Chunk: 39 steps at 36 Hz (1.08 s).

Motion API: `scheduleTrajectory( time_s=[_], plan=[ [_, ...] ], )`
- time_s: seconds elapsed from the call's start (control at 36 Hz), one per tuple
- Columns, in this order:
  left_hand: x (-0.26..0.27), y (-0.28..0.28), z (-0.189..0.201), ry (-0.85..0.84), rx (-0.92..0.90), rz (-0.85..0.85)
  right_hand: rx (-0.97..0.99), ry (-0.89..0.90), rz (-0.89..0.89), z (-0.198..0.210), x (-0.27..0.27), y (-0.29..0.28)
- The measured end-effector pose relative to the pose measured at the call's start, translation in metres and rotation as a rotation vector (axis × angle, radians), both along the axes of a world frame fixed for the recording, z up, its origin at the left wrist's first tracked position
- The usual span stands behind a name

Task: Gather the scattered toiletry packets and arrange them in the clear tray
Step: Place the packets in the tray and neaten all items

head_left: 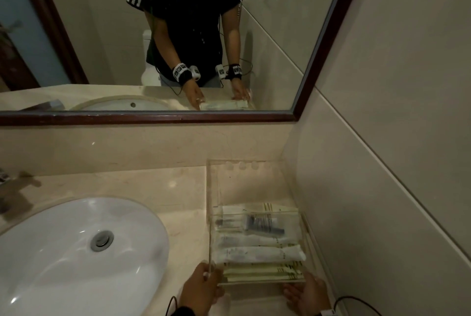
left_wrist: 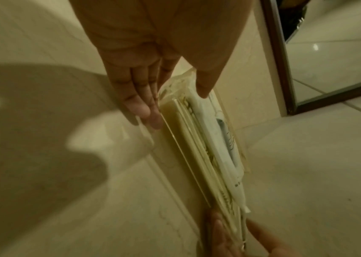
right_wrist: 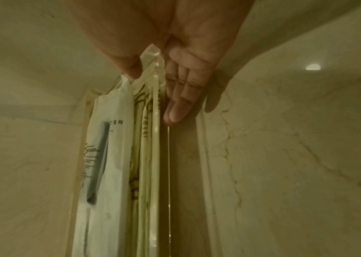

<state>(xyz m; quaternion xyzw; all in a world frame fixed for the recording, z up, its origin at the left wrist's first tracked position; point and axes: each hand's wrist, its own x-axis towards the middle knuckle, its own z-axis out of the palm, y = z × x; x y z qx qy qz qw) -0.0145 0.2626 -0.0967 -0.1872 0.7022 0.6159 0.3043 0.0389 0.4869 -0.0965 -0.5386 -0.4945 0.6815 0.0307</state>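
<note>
Toiletry packets (head_left: pixel 260 241), at least five, lie stacked in clear tray (head_left: pixel 251 180) on tabletop (head_left: pixel 163 188); left hand (head_left: pixel 200 287) and right hand (head_left: pixel 309 294) pinch tray's near corners, fingers (left_wrist: pixel 144 107) straight beneath, thumbs on top

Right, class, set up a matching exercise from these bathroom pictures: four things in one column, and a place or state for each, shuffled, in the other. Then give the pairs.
Things:
1. clear tray
2. toiletry packets
3. sink
4. left hand

Places or states:
A. sunk into the counter, left of the tray
B. lying side by side inside the tray
C. holding the tray's near left corner
D. on the counter, in the corner by the wall

Pairs: 1-D, 2-B, 3-A, 4-C
</note>
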Motion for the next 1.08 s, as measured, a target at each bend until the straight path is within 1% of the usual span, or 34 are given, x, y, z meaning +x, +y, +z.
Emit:
scheduleTrajectory(
  time_s=[0.06, 0.19, 0.33, 0.39, 0.5, 0.64, 0.83, 0.97, 1.08],
  plan=[
    [-0.004, 0.004, 0.0, -0.019, 0.029, 0.013, 0.007, 0.014, -0.037, 0.001, -0.003, -0.002],
    [-0.013, 0.005, 0.0, -0.025, 0.041, 0.047, 0.158, 0.098, -0.039, 0.001, -0.007, -0.014],
    [-0.02, 0.004, -0.003, 0.08, -0.012, 0.066, 0.297, 0.156, -0.055, 0.002, -0.014, -0.018],
    [-0.021, 0.006, -0.004, 0.109, -0.033, 0.064, 0.323, 0.166, -0.043, 0.001, -0.017, -0.014],
    [-0.025, 0.012, 0.0, 0.159, -0.057, 0.069, 0.275, 0.163, -0.012, -0.001, -0.027, -0.004],
    [-0.033, 0.017, -0.001, 0.143, -0.067, 0.08, 0.23, 0.156, 0.001, 0.002, -0.042, 0.006],
    [-0.049, 0.019, -0.005, 0.116, -0.086, 0.053, 0.124, 0.074, -0.02, 0.005, -0.061, 0.008],
    [-0.064, 0.022, -0.003, 0.104, -0.099, 0.05, 0.081, 0.048, -0.056, 0.005, -0.077, 0.007],
    [-0.071, 0.026, -0.005, 0.108, -0.129, 0.039, 0.08, 0.029, -0.044, 0.004, -0.084, 0.008]
  ],
)
